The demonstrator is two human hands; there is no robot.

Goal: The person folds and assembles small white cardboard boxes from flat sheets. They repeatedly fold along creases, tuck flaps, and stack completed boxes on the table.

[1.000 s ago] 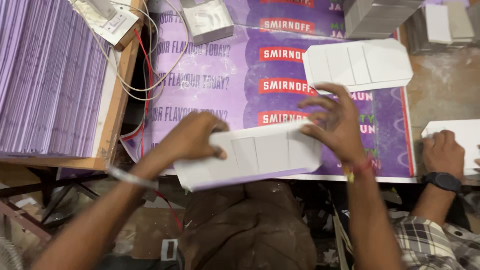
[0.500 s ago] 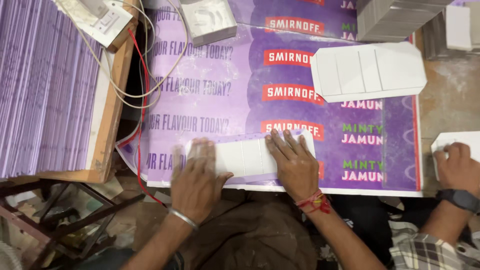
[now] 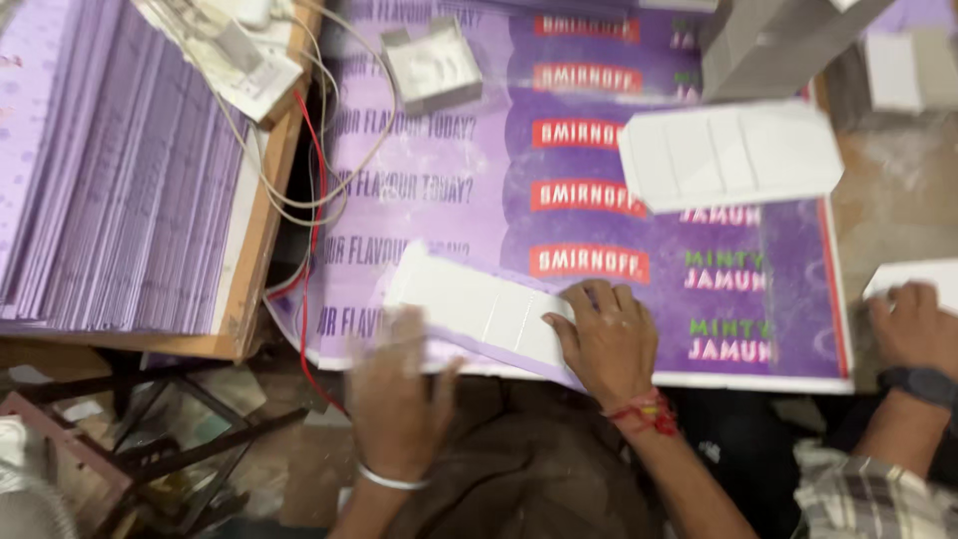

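head view looks down on a worktop (image 3: 878,210) covered by a large purple printed sheet (image 3: 599,160). a flat white creased card blank (image 3: 479,304) lies tilted on that sheet near its front edge, its left end further from the person than its right end. the right hand (image 3: 604,344) rests palm down on the blank's right end, fingers (image 3: 599,299) spread flat and pressing, not curled around it; a red thread band sits on that wrist. the left hand (image 3: 399,399) is blurred, lying just at the blank's lower left edge with a metal bangle on the wrist; whether its fingers are pinching the card or only lying flat on it i cannot tell.

further back on the sheet lies a second white blank (image 3: 733,155), well apart from the first. a small open grey tray (image 3: 431,65) sits near the sheet's back left part. to the left, a wooden board carries a stack of purple sheets (image 3: 110,190), with white and red cables (image 3: 309,180) looping beside it. at the right edge, another person's hand (image 3: 913,324) with a dark wristwatch rests on another white card (image 3: 913,277).
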